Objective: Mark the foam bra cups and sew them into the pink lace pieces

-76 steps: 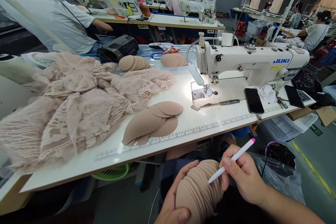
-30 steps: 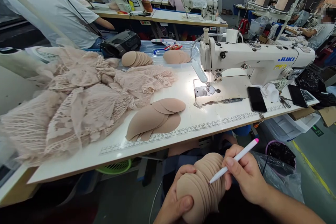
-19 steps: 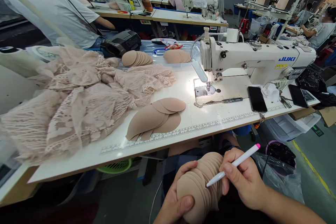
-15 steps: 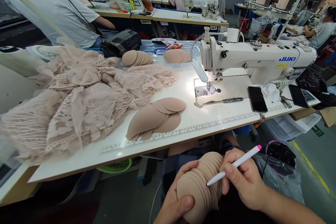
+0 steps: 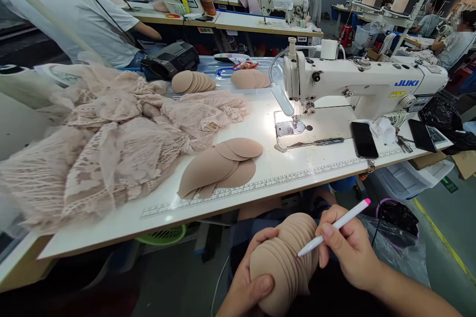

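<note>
Over my lap, my left hand (image 5: pixel 246 285) is wrapped round a thick stack of beige foam cups (image 5: pixel 284 262), thumb pressed on the front cup. My right hand (image 5: pixel 347 250) pinches a white pen with a pink cap (image 5: pixel 332 228), its tip resting on the edges of the stacked cups. More beige cups (image 5: pixel 219 166) lie fanned out on the white sewing table (image 5: pixel 286 176) just beyond my hands.
A white sewing machine (image 5: pixel 357 86) stands at the right with two phones (image 5: pixel 362 139) beside it. Beige lace fabric (image 5: pixel 107 143) is heaped at the left, further cup stacks (image 5: pixel 193 81) behind. Another person in a white shirt (image 5: pixel 89 25) sits at the far left; others work behind.
The pen tip has shifted slightly along the stack's edges and my right hand has risen a little. The left hand keeps its hold on the cups.
</note>
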The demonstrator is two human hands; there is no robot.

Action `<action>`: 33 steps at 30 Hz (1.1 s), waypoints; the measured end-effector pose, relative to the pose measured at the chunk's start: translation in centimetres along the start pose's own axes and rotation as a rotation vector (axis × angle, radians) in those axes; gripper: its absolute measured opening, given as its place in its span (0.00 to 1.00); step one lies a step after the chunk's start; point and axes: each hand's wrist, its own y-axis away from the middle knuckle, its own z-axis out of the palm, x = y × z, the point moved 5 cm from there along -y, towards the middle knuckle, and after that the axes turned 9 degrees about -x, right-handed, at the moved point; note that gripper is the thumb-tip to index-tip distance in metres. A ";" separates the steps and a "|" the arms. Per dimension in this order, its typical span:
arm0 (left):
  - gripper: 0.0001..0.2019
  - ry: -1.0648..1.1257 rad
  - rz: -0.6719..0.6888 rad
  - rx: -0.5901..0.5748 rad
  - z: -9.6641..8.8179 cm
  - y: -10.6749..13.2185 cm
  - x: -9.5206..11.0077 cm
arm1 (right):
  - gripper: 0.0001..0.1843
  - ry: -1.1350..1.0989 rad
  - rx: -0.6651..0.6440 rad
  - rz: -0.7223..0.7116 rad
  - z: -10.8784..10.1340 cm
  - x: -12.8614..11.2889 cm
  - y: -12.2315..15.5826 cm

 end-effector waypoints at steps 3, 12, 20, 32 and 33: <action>0.32 0.033 -0.055 0.035 -0.6 0.0 -0.3 | 0.21 0.003 -0.046 0.049 0.3 0.3 -0.1; 0.40 0.029 -0.109 0.111 -2.3 -0.1 -1.1 | 0.21 -0.024 -0.020 0.046 0.3 0.3 -0.1; 0.39 0.020 -0.092 0.119 -2.1 -0.2 -0.9 | 0.19 -0.038 -0.052 0.006 0.5 0.1 -0.1; 0.39 0.012 -0.086 0.134 -1.7 -0.4 -0.9 | 0.16 0.057 -0.073 -0.067 0.7 -0.5 -0.2; 0.39 0.016 -0.085 0.133 -1.7 -0.4 -0.9 | 0.16 0.083 -0.073 -0.066 0.7 -0.4 -0.2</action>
